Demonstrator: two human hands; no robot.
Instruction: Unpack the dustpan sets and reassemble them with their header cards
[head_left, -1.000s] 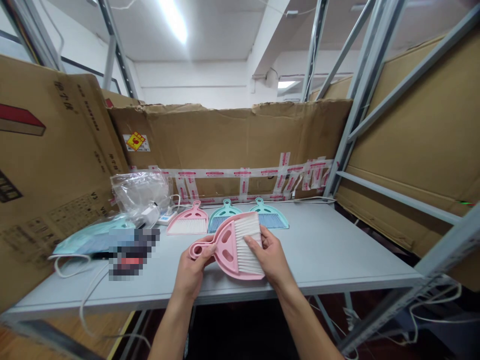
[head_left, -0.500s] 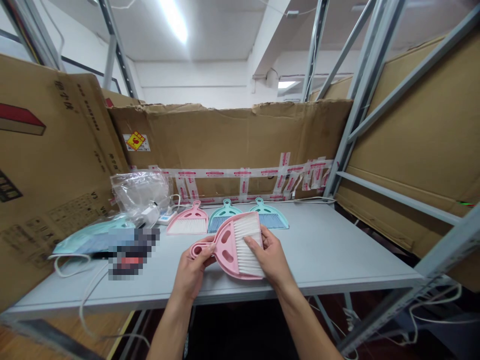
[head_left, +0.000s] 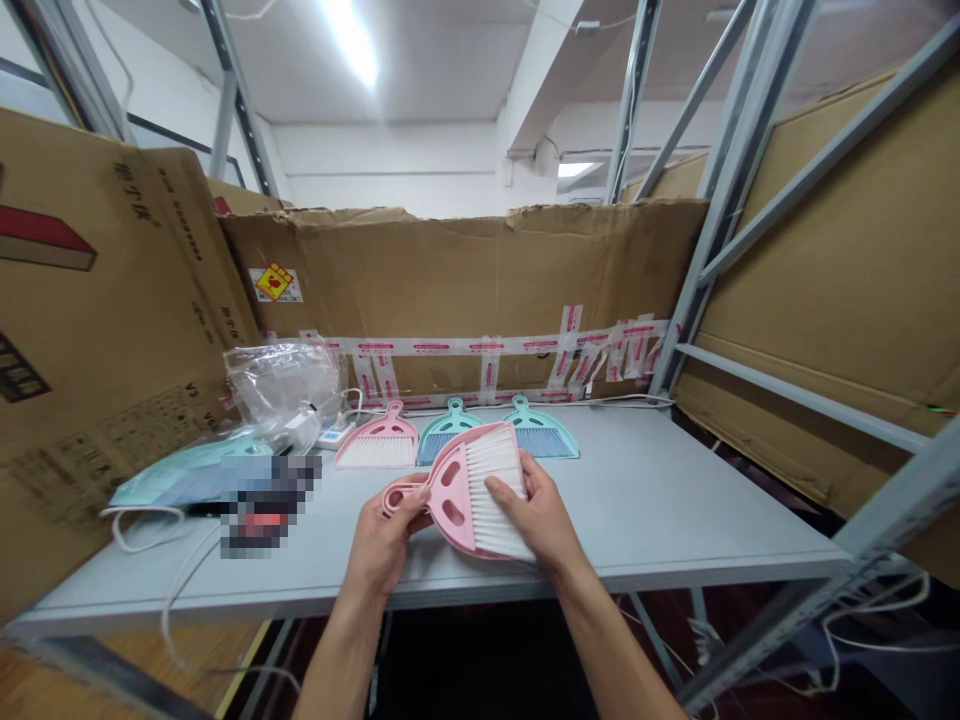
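Note:
Above the front of the shelf, a pink hand brush (head_left: pixel 452 490) with white bristles lies nested in a matching pink dustpan (head_left: pixel 475 431), tilted with the bristles to the right. My left hand (head_left: pixel 381 540) is closed around the two stacked handles, thumb on top. At the bristle end, my right hand (head_left: pixel 546 515) grips the set, thumb pressed on the bristles and fingers behind the far edge. Behind stand a pink dustpan-and-brush set (head_left: pixel 384 442) and two teal sets, one partly hidden (head_left: pixel 442 440) and one at the right (head_left: pixel 544 435).
On the left of the grey shelf (head_left: pixel 660 500) lie a teal item in plastic (head_left: pixel 180 475), a pixelated dark object (head_left: pixel 262 510), a clear plastic bag (head_left: pixel 281 385) and white cables. Cardboard (head_left: pixel 450 275) and metal posts (head_left: pixel 694 290) enclose the shelf.
The bristle end of the held set has turned slightly, and its bristles bend a little under my right thumb. My left hand keeps its hold on the handles.

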